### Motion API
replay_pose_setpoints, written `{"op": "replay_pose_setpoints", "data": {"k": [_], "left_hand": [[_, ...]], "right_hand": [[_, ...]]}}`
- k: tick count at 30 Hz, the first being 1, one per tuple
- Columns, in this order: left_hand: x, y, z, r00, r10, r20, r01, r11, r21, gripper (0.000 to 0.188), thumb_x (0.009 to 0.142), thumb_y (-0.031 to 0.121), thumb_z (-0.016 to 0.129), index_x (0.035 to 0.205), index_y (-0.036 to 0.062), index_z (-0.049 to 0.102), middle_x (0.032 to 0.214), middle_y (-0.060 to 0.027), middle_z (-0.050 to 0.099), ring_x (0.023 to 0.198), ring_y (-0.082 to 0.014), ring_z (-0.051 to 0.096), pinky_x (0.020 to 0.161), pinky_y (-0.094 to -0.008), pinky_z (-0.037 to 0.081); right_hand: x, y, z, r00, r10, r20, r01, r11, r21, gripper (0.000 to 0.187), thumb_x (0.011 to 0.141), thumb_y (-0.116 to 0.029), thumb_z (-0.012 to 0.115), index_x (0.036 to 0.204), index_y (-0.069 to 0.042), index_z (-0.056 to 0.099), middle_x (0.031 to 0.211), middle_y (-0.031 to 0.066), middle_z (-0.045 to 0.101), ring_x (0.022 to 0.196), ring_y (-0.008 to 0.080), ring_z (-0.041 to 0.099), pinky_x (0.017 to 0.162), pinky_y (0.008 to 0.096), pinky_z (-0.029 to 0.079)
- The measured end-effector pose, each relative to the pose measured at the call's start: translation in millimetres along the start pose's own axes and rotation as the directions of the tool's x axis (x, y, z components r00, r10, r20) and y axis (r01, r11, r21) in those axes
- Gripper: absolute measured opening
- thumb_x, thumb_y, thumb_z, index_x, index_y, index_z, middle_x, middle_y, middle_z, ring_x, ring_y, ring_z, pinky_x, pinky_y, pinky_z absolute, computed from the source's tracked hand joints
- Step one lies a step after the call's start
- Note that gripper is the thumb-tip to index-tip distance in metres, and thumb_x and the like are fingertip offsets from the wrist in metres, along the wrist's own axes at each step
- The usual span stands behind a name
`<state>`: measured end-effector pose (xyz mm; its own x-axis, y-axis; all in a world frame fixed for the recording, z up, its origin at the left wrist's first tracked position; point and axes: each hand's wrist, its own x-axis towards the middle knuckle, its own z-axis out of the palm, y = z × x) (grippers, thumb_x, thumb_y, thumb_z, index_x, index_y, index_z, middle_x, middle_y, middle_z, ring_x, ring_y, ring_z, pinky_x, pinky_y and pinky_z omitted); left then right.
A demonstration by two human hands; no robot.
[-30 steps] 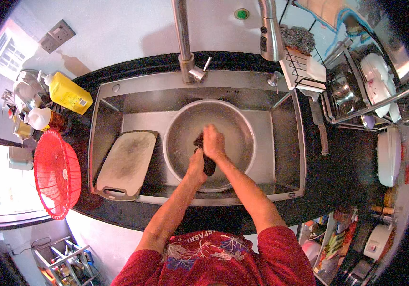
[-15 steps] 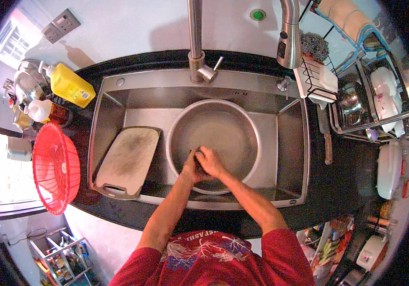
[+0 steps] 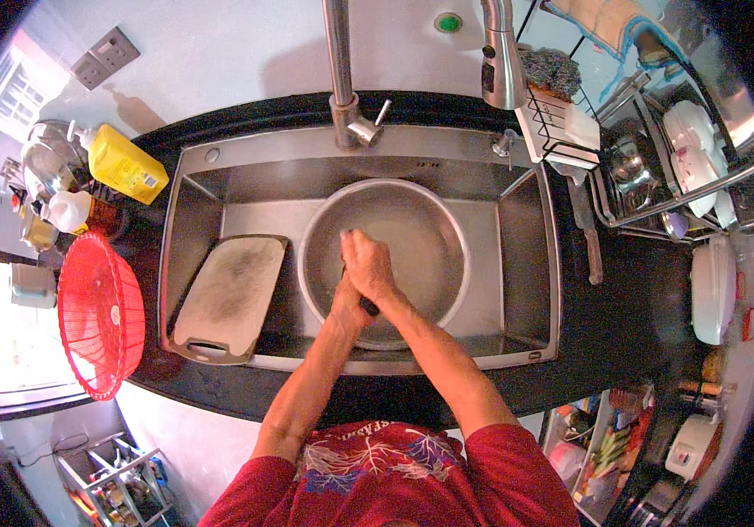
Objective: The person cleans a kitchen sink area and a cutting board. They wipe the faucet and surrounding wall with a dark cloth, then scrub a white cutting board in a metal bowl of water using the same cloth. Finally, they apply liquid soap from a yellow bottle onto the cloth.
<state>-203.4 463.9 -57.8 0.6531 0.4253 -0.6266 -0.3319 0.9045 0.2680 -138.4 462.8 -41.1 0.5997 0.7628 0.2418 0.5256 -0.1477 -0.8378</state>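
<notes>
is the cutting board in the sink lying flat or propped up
Propped at a slant: the cutting board leans in the left part of the sink, beside the metal bowl. How steep, cannot tell.

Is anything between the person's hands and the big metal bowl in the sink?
Only a small dark object, partly hidden under the palms. The right hand and the left hand are pressed together inside the metal bowl, which sits in the sink. The cutting board lies beside the bowl, clear of both hands.

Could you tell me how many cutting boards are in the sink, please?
1: the cutting board leans in the sink's left part, beside the round metal basin. Others could be hidden.
</notes>
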Motion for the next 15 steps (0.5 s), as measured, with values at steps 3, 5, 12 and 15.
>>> {"op": "replay_pose_setpoints", "data": {"k": [3, 5, 12, 15], "left_hand": [[-4, 2, 1, 0.989, 0.076, -0.124, -0.063, 0.992, 0.108, 0.028, 0.091, 0.035, 0.045, 0.108, 0.014, 0.053, 0.097, -0.0035, 0.058, 0.092, -0.0201, 0.056, 0.077, -0.0368, 0.048], [-1, 7, -11, 0.989, 0.059, -0.133, -0.039, 0.989, 0.144, 0.029, 0.091, 0.034, 0.045, 0.109, 0.0129, 0.053, 0.099, -0.0049, 0.058, 0.092, -0.0206, 0.056, 0.076, -0.0367, 0.049], [1, 2, -15, 0.974, 0.11, -0.199, -0.053, 0.961, 0.272, 0.034, 0.09, 0.033, 0.043, 0.113, 0.0094, 0.052, 0.107, -0.0097, 0.059, 0.094, -0.0223, 0.057, 0.074, -0.0362, 0.051], [5, 0, -10, 0.983, 0.074, -0.166, -0.004, 0.923, 0.384, 0.052, 0.084, 0.041, 0.054, 0.121, 0.0057, 0.048, 0.118, -0.0107, 0.053, 0.103, -0.0299, 0.053, 0.085, -0.0461, 0.044]], "right_hand": [[-3, 11, -8, 0.998, 0.058, -0.015, -0.058, 0.997, -0.043, 0.028, 0.088, -0.027, 0.047, 0.071, -0.005, 0.052, 0.063, 0.021, 0.055, 0.055, 0.0425, 0.053, 0.052, 0.0502, 0.042], [-34, -11, -6, 0.994, -0.091, -0.059, 0.085, 0.993, -0.087, 0.024, 0.087, -0.024, 0.049, 0.078, -0.002, 0.055, 0.064, 0.0189, 0.056, 0.055, 0.037, 0.053, 0.051, 0.0467, 0.043], [-22, 34, 0, 0.996, 0.025, 0.082, -0.006, 0.973, -0.23, 0.02, 0.083, -0.02, 0.05, 0.07, -0.005, 0.056, 0.063, 0.0186, 0.058, 0.056, 0.0381, 0.057, 0.051, 0.0469, 0.046], [-25, 150, -8, 0.97, 0.213, 0.116, -0.115, 0.825, -0.554, 0.018, 0.08, -0.017, 0.053, 0.079, 0.0, 0.06, 0.082, 0.0216, 0.061, 0.074, 0.038, 0.061, 0.062, 0.0424, 0.049]]}}
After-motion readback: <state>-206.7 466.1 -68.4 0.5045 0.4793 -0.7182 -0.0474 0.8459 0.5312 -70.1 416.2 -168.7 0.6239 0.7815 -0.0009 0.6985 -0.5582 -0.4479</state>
